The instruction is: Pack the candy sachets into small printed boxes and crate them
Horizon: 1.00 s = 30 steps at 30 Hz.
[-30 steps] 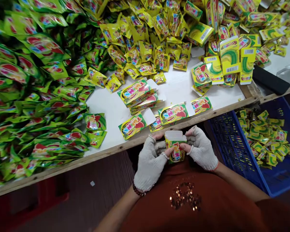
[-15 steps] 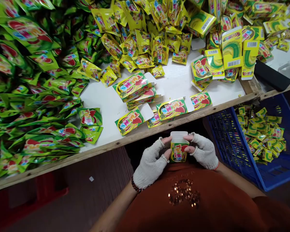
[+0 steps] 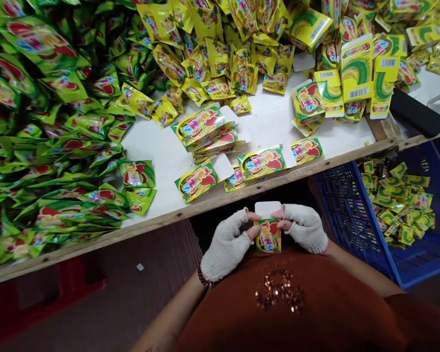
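Between my two hands, in front of my body, is a small printed candy box point(image 3: 268, 236) with its white end flap sticking up at the top. My left hand point(image 3: 230, 243), in a white fingerless glove, pinches the box's left edge with thumb and fingertips. From the other side my right hand point(image 3: 303, 227), gloved the same way, grips the right edge near the flap fold. On the table just beyond lie more of these boxes point(image 3: 263, 163), several with white flaps out, and a small stack of them point(image 3: 201, 128).
Green watermelon-print packets point(image 3: 69, 142) heap over the table's left side; yellow pineapple-print packets point(image 3: 212, 63) pile at the back. Boxes with barcodes point(image 3: 356, 73) stand at the right, beside a black phone-like slab point(image 3: 418, 112). A blue crate point(image 3: 396, 266) below the table's edge holds small packets.
The box has shifted slightly left and toward my body in both hands. Its open top has narrowed, and the flap now stands more upright. The view has tilted slightly.
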### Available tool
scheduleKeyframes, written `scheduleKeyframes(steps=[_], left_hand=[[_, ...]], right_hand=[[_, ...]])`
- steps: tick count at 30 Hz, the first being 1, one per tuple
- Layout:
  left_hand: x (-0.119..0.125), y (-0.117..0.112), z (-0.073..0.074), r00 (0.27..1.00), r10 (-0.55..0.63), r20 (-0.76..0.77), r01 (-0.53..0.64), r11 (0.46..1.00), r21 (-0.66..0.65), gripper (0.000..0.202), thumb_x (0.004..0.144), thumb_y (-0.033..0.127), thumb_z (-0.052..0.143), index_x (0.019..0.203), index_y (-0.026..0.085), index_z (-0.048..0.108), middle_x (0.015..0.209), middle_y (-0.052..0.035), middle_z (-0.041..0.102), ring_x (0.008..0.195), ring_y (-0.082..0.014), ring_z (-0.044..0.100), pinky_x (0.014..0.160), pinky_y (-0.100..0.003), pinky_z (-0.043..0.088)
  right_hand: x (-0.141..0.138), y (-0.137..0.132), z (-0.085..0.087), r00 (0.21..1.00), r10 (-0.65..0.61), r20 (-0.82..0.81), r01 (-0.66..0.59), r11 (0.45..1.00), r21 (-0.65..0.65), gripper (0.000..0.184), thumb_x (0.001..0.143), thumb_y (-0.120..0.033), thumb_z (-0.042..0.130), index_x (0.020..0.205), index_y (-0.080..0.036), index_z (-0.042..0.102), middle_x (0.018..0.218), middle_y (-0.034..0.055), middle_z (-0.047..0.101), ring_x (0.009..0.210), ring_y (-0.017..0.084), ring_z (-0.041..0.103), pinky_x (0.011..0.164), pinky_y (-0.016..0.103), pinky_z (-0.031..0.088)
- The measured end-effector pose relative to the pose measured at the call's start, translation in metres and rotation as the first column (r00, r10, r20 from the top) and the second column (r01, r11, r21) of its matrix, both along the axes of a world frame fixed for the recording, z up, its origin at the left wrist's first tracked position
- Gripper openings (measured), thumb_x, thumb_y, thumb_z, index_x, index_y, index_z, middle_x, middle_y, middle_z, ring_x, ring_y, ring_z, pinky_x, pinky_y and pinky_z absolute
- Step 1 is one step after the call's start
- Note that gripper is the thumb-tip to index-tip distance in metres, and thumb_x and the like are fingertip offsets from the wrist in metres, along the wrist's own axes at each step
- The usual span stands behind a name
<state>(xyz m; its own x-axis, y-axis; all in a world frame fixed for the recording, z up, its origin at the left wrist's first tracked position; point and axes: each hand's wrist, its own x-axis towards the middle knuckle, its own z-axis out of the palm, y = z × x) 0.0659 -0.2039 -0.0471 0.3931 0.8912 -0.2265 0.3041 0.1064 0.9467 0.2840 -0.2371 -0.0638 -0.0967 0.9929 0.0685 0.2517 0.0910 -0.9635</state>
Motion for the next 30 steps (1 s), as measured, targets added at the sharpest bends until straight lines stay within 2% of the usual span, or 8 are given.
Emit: scheduleKeyframes(steps=[2, 4, 8, 10, 14, 19, 25, 30], left_hand=[[0.002, 0.000, 0.001, 0.999, 0.034, 0.032, -0.032, 0.997, -0.069, 0.015, 0.086, 0.032, 0.065, 0.089, 0.018, 0.070, 0.087, -0.0039, 0.071, 0.080, -0.0160, 0.065, 0.073, -0.028, 0.055], [0.006, 0.002, 0.002, 0.990, 0.096, 0.102, -0.077, 0.981, -0.178, 0.018, 0.084, 0.034, 0.069, 0.088, 0.017, 0.066, 0.086, -0.0037, 0.070, 0.077, -0.0152, 0.065, 0.070, -0.026, 0.054], [0.011, 0.006, 0.005, 0.953, 0.164, 0.255, -0.059, 0.925, -0.376, 0.043, 0.080, 0.036, 0.075, 0.116, 0.020, 0.057, 0.090, -0.0031, 0.071, 0.077, -0.0159, 0.068, 0.071, -0.029, 0.058], [0.011, 0.008, 0.007, 0.974, 0.100, 0.204, -0.032, 0.950, -0.312, 0.040, 0.081, 0.034, 0.073, 0.116, 0.020, 0.061, 0.094, -0.0043, 0.072, 0.081, -0.0165, 0.069, 0.074, -0.029, 0.057], [0.009, 0.014, 0.014, 0.998, -0.038, 0.058, 0.042, 0.996, -0.074, 0.016, 0.084, 0.032, 0.069, 0.089, 0.018, 0.072, 0.088, -0.0037, 0.073, 0.080, -0.0158, 0.067, 0.073, -0.026, 0.054], [0.011, 0.021, 0.025, 0.995, -0.084, 0.052, 0.088, 0.992, -0.091, 0.021, 0.087, 0.036, 0.065, 0.085, 0.017, 0.072, 0.079, -0.0018, 0.072, 0.070, -0.0136, 0.064, 0.063, -0.023, 0.051], [0.008, 0.021, 0.023, 0.991, -0.128, 0.036, 0.129, 0.992, -0.016, 0.018, 0.090, 0.031, 0.063, 0.085, 0.017, 0.073, 0.080, -0.0019, 0.073, 0.070, -0.0133, 0.065, 0.063, -0.022, 0.053], [0.000, 0.014, 0.010, 0.968, -0.223, 0.117, 0.190, 0.951, 0.243, 0.009, 0.088, 0.020, 0.068, 0.092, 0.018, 0.075, 0.090, -0.0055, 0.076, 0.081, -0.0148, 0.071, 0.075, -0.025, 0.057]], right_hand=[[0.000, 0.002, 0.002, 0.998, 0.065, -0.012, -0.065, 0.997, -0.036, 0.025, 0.092, -0.042, 0.066, 0.089, -0.020, 0.076, 0.081, 0.0057, 0.075, 0.075, 0.019, 0.070, 0.073, 0.029, 0.058], [-0.001, 0.003, 0.004, 0.996, 0.037, -0.079, -0.046, 0.993, -0.110, 0.025, 0.092, -0.043, 0.066, 0.093, -0.019, 0.073, 0.083, 0.0050, 0.073, 0.075, 0.017, 0.069, 0.070, 0.028, 0.057], [-0.002, 0.005, 0.007, 0.982, -0.045, -0.183, -0.002, 0.969, -0.247, 0.039, 0.090, -0.043, 0.068, 0.122, -0.020, 0.064, 0.089, 0.0045, 0.073, 0.072, 0.015, 0.068, 0.063, 0.025, 0.055], [0.001, 0.007, 0.012, 0.995, 0.023, -0.097, -0.042, 0.979, -0.201, 0.030, 0.093, -0.039, 0.066, 0.115, -0.019, 0.070, 0.088, 0.0045, 0.073, 0.074, 0.015, 0.068, 0.066, 0.025, 0.054], [0.005, 0.012, 0.027, 0.991, 0.137, -0.013, -0.137, 0.988, -0.075, 0.022, 0.095, -0.033, 0.061, 0.099, -0.019, 0.077, 0.092, 0.0058, 0.077, 0.083, 0.018, 0.071, 0.075, 0.027, 0.055], [0.003, 0.016, 0.042, 0.992, 0.117, 0.050, -0.107, 0.978, -0.177, 0.020, 0.091, -0.033, 0.065, 0.093, -0.016, 0.076, 0.079, 0.0026, 0.073, 0.067, 0.013, 0.065, 0.060, 0.023, 0.048], [0.003, 0.016, 0.040, 0.995, 0.097, 0.020, -0.091, 0.976, -0.199, 0.018, 0.090, -0.031, 0.068, 0.086, -0.017, 0.077, 0.076, 0.0023, 0.073, 0.069, 0.014, 0.066, 0.062, 0.023, 0.051], [0.015, 0.009, 0.031, 0.955, 0.283, -0.084, -0.293, 0.945, -0.143, 0.021, 0.090, -0.031, 0.069, 0.106, -0.021, 0.078, 0.103, 0.0063, 0.078, 0.091, 0.018, 0.073, 0.081, 0.029, 0.059]])
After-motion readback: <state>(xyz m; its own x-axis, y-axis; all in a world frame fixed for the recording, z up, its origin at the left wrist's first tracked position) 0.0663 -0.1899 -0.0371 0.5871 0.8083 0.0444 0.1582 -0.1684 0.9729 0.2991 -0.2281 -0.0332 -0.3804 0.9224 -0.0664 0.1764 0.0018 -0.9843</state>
